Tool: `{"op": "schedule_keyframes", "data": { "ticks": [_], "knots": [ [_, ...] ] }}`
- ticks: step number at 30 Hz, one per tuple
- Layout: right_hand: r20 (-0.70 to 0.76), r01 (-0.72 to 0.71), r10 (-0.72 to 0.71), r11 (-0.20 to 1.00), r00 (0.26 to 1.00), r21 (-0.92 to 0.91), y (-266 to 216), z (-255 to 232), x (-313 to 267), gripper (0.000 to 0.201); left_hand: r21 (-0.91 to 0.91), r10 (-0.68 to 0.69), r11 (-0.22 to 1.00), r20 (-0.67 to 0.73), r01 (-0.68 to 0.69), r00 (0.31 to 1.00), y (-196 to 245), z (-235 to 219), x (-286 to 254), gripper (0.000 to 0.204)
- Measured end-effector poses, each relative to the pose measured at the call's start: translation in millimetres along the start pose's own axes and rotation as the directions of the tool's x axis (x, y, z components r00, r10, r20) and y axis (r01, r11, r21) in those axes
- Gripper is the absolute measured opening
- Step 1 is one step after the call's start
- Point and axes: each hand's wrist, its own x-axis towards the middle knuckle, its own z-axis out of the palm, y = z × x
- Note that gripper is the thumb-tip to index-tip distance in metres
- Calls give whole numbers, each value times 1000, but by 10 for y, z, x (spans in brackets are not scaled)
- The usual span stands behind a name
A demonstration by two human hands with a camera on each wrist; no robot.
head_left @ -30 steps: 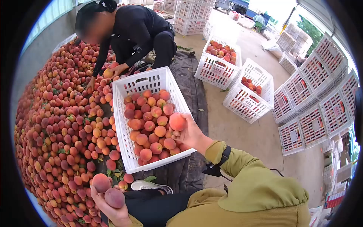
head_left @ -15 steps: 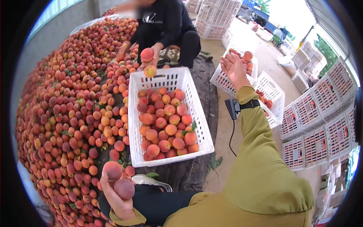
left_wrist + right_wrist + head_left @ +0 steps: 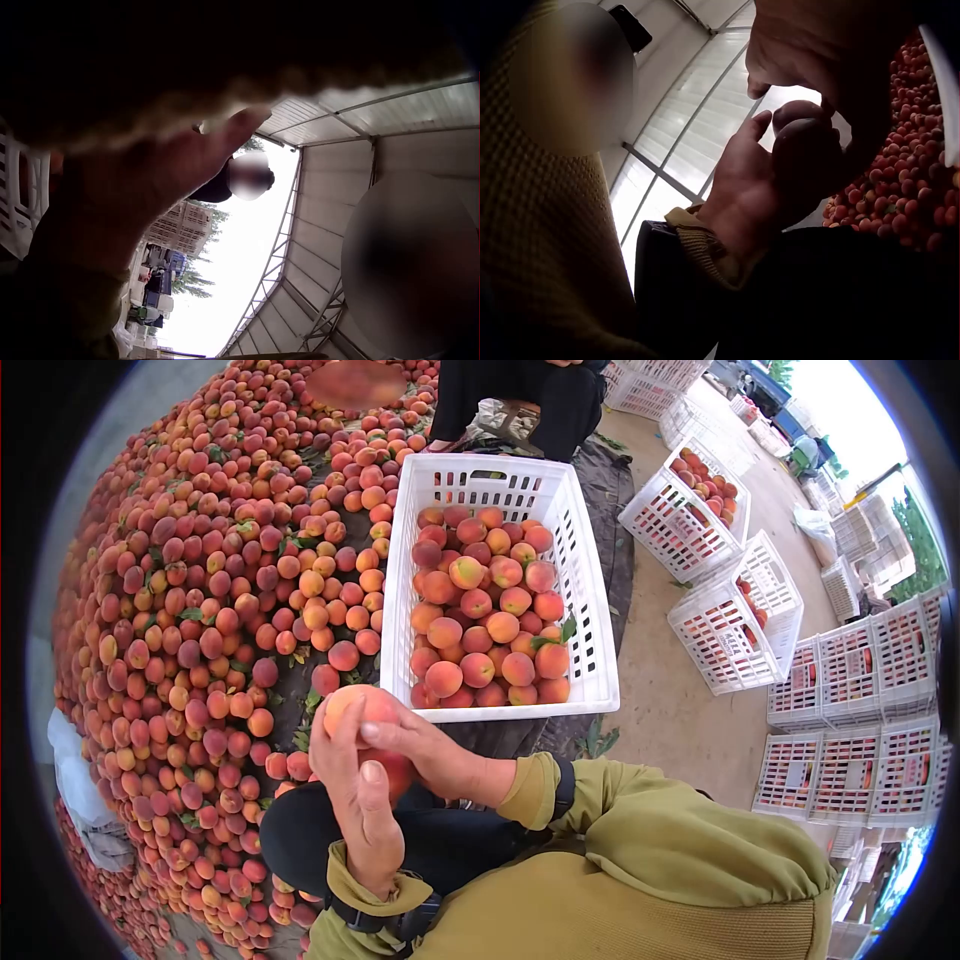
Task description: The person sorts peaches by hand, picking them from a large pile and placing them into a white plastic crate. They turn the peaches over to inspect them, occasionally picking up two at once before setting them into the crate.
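Note:
Both my hands meet in front of my lap, left of the crate's near edge. My left hand (image 3: pixel 365 810) curls around peaches, its fingers up and thumb toward me. From the right, my right hand (image 3: pixel 445 755) grips the upper peach (image 3: pixel 375 703), thumb across its near side. A second, redder peach (image 3: pixel 392 768) shows below, between the two palms. In the right wrist view two rounded dark peach shapes (image 3: pixel 804 150) sit between the hands. Just ahead stands a white plastic crate (image 3: pixel 600 685) part filled with peaches (image 3: pixel 475 603), a leaf among them.
A large heap of peaches (image 3: pixel 190 650) spreads over the left side. Across the crate another person's dark-clothed legs (image 3: pixel 515 395) show. Two white crates (image 3: pixel 685 540) with peaches stand at right, stacked crates (image 3: pixel 850 730) beyond them. A white bag (image 3: pixel 85 785) lies far left.
My right hand reached out over the crate with a peach, let it go, then came back empty to the peaches in my left hand. The view has swung; the other person has drawn back.

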Motion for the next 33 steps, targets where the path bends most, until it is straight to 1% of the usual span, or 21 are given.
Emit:
{"op": "schedule_keyframes", "data": {
  "ticks": [1,2,5,7,9,11,12,14,17,18,19,21,22,24,25,27,28,29,31,32,33],
  "knots": [
    [-100,-41,47,998,994,55,-95,-8,-33,54,21,2,1000,66,-4,998,5,2,1,57],
    [-141,-19,18,1000,990,-7,-190,-103,-55,52,-40,-16,999,57,19,998,-17,0,16,58],
    [-308,84,-150,972,939,-218,-497,-615,-27,47,-277,-137,956,-118,100,984,-29,-71,1,48],
    [-402,72,-347,825,847,-561,-764,-1076,-22,49,-352,-175,930,-162,109,971,-66,-116,9,41],
    [-228,-8,-662,317,714,-948,-1016,-1423,-63,54,-464,-296,843,25,273,955,-139,-162,1,32],
    [-396,-487,-567,-10,722,-873,-1232,-1591,-170,60,-485,-296,836,-1,259,955,-141,-133,-6,26],
    [-394,-485,-563,-14,726,-874,-1296,-1661,-182,60,-437,-291,863,-22,253,956,-119,-147,-9,25],
    [-591,-676,-329,-357,736,-644,-1377,-1814,-232,59,-389,-291,885,-37,254,956,-108,-147,-23,24],
    [-515,-624,-360,-350,778,-699,-1344,-2197,-248,52,-406,-314,877,-78,258,946,-119,-160,-21,22],
    [-516,-619,-352,-326,781,-714,-1412,-2083,-207,48,-423,-315,869,-78,255,946,-116,-163,-18,21],
    [-509,-637,-439,-216,741,-740,-1407,-2049,-184,45,-440,-319,860,-69,259,945,-115,-165,-25,20],
    [-592,-610,-291,33,752,-791,-1444,-2031,-148,40,-431,-344,856,-57,288,937,-121,-170,-38,18],
    [-599,-615,-283,38,749,-787,-1429,-1949,-143,40,-421,-321,867,-59,268,945,-124,-174,-34,18],
    [-674,-644,-6,291,738,-708,-1383,-1778,-60,31,-412,-292,878,-61,242,955,-137,-170,-27,17],
    [-675,-645,-2,293,738,-706,-1320,-1764,-36,31,-410,-294,879,-60,245,954,-132,-162,-23,17],
    [-544,-529,39,301,838,-793,-1189,-1756,0,36,-447,-317,854,-41,267,947,-102,-140,-13,17],
    [-443,-441,34,195,896,-876,-1091,-1911,33,45,-444,-322,854,-42,271,946,-84,-144,-11,17],
    [-443,-441,39,196,896,-876,-1008,-2018,54,45,-441,-337,849,-25,292,941,-63,-150,-9,17],
    [-369,-376,192,0,909,-927,-917,-2123,89,38,-439,-353,843,-11,312,936,-55,-152,-12,16],
    [-279,-272,271,-62,921,-960,-909,-2130,70,56,-438,-357,841,-10,316,934,-56,-155,-13,16],
    [-277,-270,273,-62,921,-961,-912,-2139,65,56,-438,-360,841,-12,319,933,-60,-161,-11,16]
  ]
}}
